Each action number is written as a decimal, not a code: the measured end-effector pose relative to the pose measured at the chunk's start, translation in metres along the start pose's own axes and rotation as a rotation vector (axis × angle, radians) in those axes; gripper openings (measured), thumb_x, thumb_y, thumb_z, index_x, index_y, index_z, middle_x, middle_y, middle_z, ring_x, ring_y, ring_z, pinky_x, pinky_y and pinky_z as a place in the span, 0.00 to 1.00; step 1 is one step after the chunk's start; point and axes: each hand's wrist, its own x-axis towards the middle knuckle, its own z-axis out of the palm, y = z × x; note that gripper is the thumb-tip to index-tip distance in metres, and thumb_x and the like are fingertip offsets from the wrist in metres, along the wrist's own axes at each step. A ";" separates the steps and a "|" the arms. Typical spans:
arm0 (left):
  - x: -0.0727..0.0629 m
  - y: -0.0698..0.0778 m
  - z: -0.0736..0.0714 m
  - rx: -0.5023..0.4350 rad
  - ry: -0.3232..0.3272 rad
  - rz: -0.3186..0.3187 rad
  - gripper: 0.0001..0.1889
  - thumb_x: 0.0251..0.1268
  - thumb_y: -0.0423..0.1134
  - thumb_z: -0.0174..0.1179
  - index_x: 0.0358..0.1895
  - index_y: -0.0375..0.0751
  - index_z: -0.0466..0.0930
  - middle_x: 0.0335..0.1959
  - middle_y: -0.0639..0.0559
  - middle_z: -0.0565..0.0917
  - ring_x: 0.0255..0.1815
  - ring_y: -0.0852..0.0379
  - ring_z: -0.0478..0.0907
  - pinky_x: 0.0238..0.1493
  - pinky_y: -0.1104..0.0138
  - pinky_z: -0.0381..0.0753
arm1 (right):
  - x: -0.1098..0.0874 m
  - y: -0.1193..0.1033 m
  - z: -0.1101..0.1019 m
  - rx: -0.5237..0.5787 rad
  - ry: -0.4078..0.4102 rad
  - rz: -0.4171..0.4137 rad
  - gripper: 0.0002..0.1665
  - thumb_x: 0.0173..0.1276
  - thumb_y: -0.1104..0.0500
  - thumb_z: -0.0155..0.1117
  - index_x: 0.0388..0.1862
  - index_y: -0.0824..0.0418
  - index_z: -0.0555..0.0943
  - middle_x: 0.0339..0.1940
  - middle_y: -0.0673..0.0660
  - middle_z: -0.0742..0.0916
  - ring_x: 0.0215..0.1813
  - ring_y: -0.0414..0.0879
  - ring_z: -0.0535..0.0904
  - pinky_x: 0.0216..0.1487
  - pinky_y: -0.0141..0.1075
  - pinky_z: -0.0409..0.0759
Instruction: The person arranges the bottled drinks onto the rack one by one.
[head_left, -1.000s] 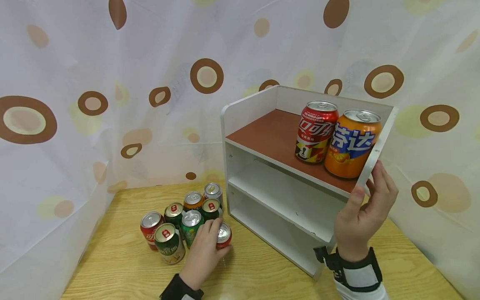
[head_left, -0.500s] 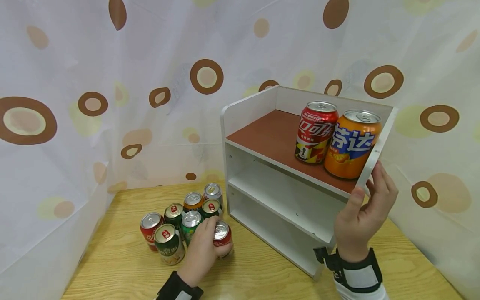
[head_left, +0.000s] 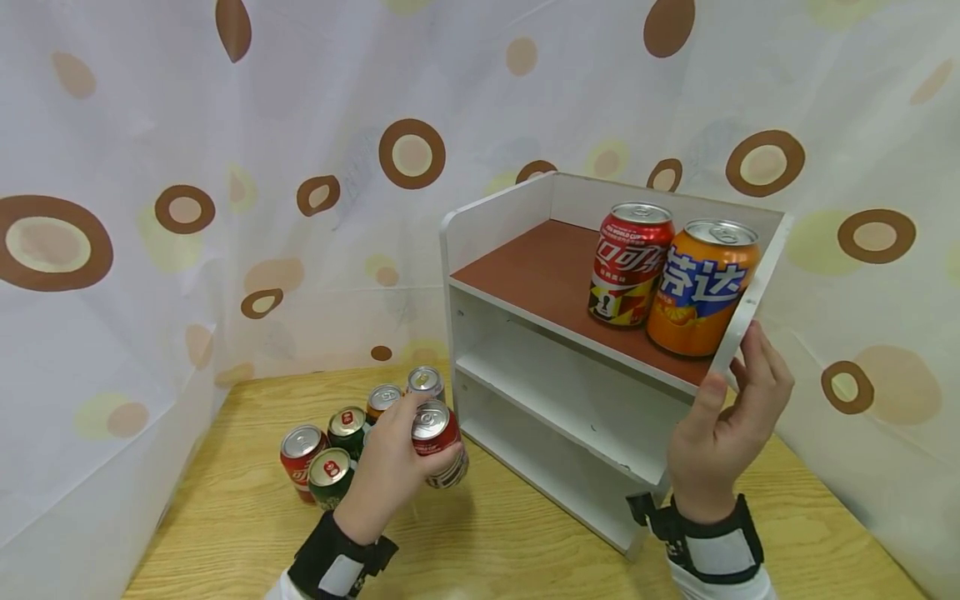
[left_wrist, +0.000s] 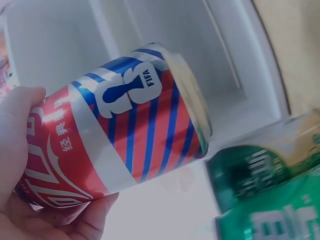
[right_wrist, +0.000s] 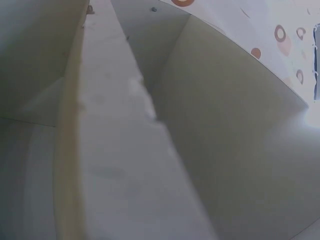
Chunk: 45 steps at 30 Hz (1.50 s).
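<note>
In the head view my left hand point(head_left: 386, 467) grips a red cola can point(head_left: 441, 437) near its top, with the can tilted and raised over the table. The left wrist view shows this can point(left_wrist: 125, 120) close up, its blue-striped FIFA band toward the camera. My right hand point(head_left: 727, 433) holds the right side panel of a small white shelf unit point(head_left: 517, 267), thumb at the front edge and fingers on the outer face. On its brown top stand another red cola can point(head_left: 630, 267) and an orange Fanta can point(head_left: 701, 292), side by side at the right.
Left of the unit, several cans stand grouped: a red can point(head_left: 302, 458), a green can point(head_left: 332, 475), a dark green can point(head_left: 347, 425), an orange can point(head_left: 382, 398) and a silver can point(head_left: 425, 382). My left hand hides others. A patterned curtain point(head_left: 337, 83) hangs behind.
My left hand has closed round the red can and lifted it off the table, moving it up and slightly back. The right hand and the cans on the unit have stayed in place.
</note>
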 end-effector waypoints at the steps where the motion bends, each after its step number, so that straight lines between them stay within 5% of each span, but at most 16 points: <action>1: 0.002 0.001 -0.002 -0.001 0.010 0.012 0.36 0.52 0.46 0.81 0.62 0.38 0.75 0.53 0.43 0.83 0.53 0.45 0.83 0.49 0.53 0.88 | 0.000 0.000 0.000 0.000 -0.002 0.000 0.42 0.78 0.38 0.58 0.63 0.78 0.74 0.60 0.64 0.79 0.67 0.51 0.73 0.65 0.32 0.73; 7: 0.013 0.007 -0.015 -0.021 0.039 0.028 0.38 0.53 0.45 0.80 0.65 0.35 0.73 0.53 0.38 0.84 0.53 0.42 0.84 0.47 0.52 0.89 | -0.001 0.000 0.000 -0.005 -0.003 0.002 0.42 0.78 0.38 0.58 0.63 0.78 0.74 0.60 0.64 0.79 0.67 0.51 0.73 0.64 0.32 0.73; 16: 0.037 0.023 -0.033 -0.100 -0.062 -0.029 0.36 0.57 0.45 0.78 0.65 0.37 0.72 0.55 0.42 0.84 0.53 0.47 0.85 0.50 0.54 0.88 | -0.001 0.001 -0.001 -0.019 -0.008 -0.001 0.42 0.78 0.38 0.57 0.63 0.78 0.74 0.61 0.65 0.79 0.67 0.51 0.73 0.64 0.32 0.73; 21: 0.048 0.033 -0.044 -0.142 -0.079 -0.003 0.34 0.57 0.44 0.78 0.64 0.38 0.72 0.55 0.42 0.84 0.54 0.46 0.85 0.51 0.53 0.88 | -0.001 0.002 -0.001 -0.009 -0.010 -0.001 0.42 0.78 0.38 0.57 0.63 0.78 0.74 0.61 0.64 0.79 0.67 0.51 0.73 0.64 0.32 0.72; 45: 0.114 0.071 -0.081 -0.199 -0.025 0.071 0.32 0.62 0.46 0.74 0.65 0.39 0.71 0.56 0.43 0.83 0.56 0.47 0.82 0.55 0.51 0.86 | -0.002 0.003 -0.004 -0.016 -0.019 0.005 0.41 0.78 0.39 0.57 0.64 0.78 0.73 0.62 0.65 0.79 0.68 0.51 0.73 0.66 0.33 0.73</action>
